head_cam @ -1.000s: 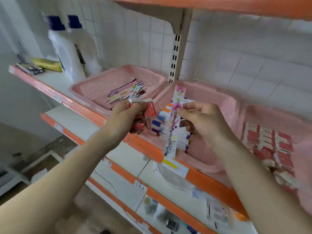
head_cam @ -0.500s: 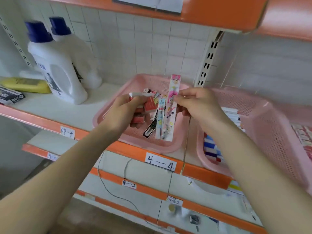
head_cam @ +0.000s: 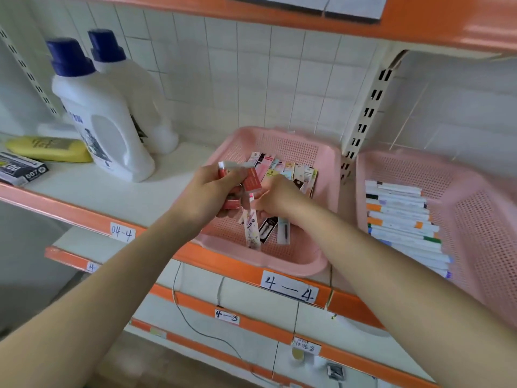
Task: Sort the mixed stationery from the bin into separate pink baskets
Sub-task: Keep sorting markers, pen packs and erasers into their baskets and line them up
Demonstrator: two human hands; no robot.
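While both arms reach out to the shelf (head_cam: 126, 197), the two hands meet over the left pink basket (head_cam: 282, 265). The left hand (head_cam: 205, 193) has its fingers and thumb curled round a small bunch of red and white packs (head_cam: 251, 180). It holds them just above the basket.

The right hand (head_cam: 279, 198) is right beside it, with its fingers bent down into the basket. A long pink pack (head_cam: 251, 229) pokes out from under the two hands and points at the near rim. Its top end is hidden, so I cannot tell if the right hand pinches it. A black pack (head_cam: 268, 229) lies just beside it on the basket floor. At the back of this basket, more long thin packs (head_cam: 282, 168) lie side by side.

The right pink basket (head_cam: 481, 219) sits just beside the first one on the same shelf. Pens (head_cam: 400, 219) lie in it in a neat pile, all pointing the same way.

On the left of the shelf stands a big white bottle (head_cam: 103, 127) with a blue cap, and a second white bottle (head_cam: 131, 88) stands behind it. A yellow thing (head_cam: 47, 149) and a dark box (head_cam: 21, 169) lie near them. A white label (head_cam: 289, 287) on the orange shelf edge under the left basket reads 4—4.
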